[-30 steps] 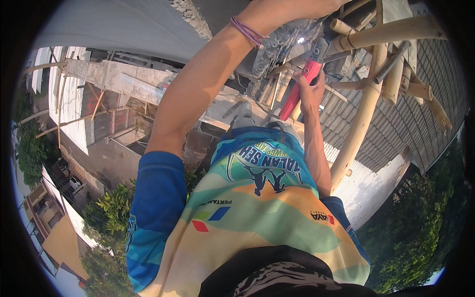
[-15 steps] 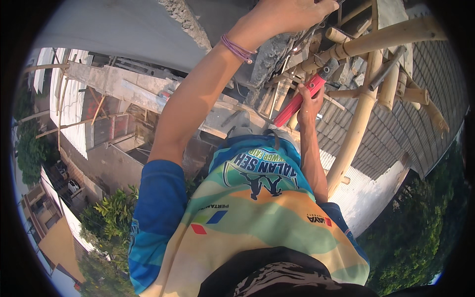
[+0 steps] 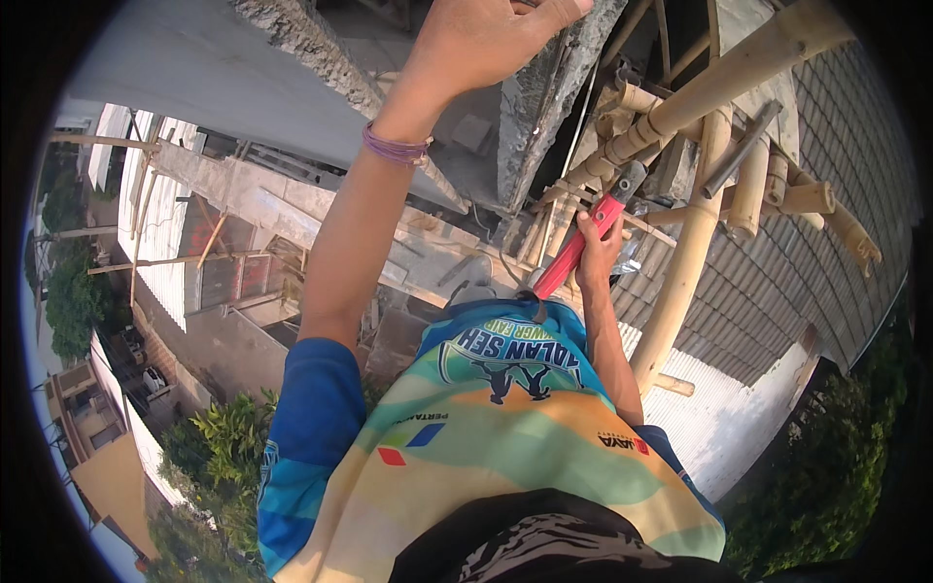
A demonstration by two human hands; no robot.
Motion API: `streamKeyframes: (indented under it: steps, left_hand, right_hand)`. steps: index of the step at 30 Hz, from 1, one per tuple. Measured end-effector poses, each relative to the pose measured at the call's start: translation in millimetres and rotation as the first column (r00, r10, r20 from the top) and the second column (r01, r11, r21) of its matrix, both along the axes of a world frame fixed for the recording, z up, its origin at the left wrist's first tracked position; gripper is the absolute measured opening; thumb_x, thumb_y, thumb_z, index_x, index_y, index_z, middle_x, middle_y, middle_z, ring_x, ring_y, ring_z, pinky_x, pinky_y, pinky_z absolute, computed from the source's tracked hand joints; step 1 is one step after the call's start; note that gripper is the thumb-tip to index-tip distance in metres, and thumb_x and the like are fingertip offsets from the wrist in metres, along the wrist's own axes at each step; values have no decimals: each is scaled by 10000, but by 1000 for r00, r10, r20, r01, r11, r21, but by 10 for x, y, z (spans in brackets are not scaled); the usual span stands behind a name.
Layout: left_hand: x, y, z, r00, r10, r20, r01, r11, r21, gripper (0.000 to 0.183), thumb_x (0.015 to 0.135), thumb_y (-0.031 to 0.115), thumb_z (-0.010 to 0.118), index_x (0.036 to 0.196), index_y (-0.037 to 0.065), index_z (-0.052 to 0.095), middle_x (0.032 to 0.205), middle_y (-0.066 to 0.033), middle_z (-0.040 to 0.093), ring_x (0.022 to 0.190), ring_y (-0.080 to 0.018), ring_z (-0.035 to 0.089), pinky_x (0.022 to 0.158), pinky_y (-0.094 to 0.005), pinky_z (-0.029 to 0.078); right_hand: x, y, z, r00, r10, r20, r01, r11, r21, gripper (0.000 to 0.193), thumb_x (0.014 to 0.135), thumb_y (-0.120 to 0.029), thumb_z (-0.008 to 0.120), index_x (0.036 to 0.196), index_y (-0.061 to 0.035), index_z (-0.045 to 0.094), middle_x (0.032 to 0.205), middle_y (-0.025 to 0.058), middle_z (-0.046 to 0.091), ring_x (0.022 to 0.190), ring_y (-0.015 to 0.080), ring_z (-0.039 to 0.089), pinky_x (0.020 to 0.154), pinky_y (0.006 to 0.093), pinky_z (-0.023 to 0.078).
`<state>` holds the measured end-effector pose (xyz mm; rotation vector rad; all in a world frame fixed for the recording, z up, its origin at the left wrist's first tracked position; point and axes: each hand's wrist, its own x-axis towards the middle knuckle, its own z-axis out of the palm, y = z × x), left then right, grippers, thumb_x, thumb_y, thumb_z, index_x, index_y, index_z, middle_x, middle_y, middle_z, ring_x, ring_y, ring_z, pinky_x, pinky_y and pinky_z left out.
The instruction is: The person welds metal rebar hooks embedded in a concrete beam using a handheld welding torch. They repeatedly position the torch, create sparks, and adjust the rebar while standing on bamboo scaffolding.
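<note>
My right hand [image 3: 598,251] is wrapped round the red body of an angle grinder [image 3: 581,243]. The tool slants up and away, its grey metal head at the far end and its near end close to my waist. My left hand [image 3: 481,41] reaches up to the top edge of the view, over a rough concrete edge. Its fingers look curled, with a sliver of something dark by the thumb; the fingertips are cut off. A purple band circles my left wrist.
Bamboo scaffold poles [image 3: 685,262] stand and cross at the right, with a short metal pipe [image 3: 743,146] among them. Broken concrete [image 3: 554,97] rises ahead. Corrugated roofing [image 3: 777,282] lies below right. A concrete beam [image 3: 243,189] runs left. Trees and houses show far below.
My left hand has shifted left and slightly upward in the view. The angle grinder and my right hand have moved a little left and down. The whole scene has turned slightly.
</note>
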<state>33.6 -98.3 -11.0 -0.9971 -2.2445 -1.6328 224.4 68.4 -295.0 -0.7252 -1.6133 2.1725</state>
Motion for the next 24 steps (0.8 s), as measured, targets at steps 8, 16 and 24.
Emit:
streamKeyframes:
  steps: [8,16,24]
  left_hand:
    - [34,44,-90,1000,0,26,-2,997,79,331,891,135,741,1182,-9,671,1008,-121,733,872,-151,691,805,-294,547]
    - [89,18,-269,998,49,38,-52,994,95,330,908,112,721,1201,-25,657,995,-111,726,889,-143,678,815,-287,541]
    - [200,256,-163,972,208,112,-217,974,67,407,907,157,736,1268,1,631,1053,-109,717,921,-150,669,821,-282,538]
  right_hand:
    - [118,138,47,1000,21,2,-21,999,49,526,837,-214,806,1242,-47,513,1040,50,577,937,151,558,847,321,471]
    - [191,199,91,999,46,-1,-46,998,39,502,842,-202,798,1228,-41,520,1045,54,582,947,155,557,856,320,468]
    - [28,279,174,996,88,17,-89,994,62,491,816,-214,814,1189,-31,554,1030,51,607,935,146,576,845,308,474]
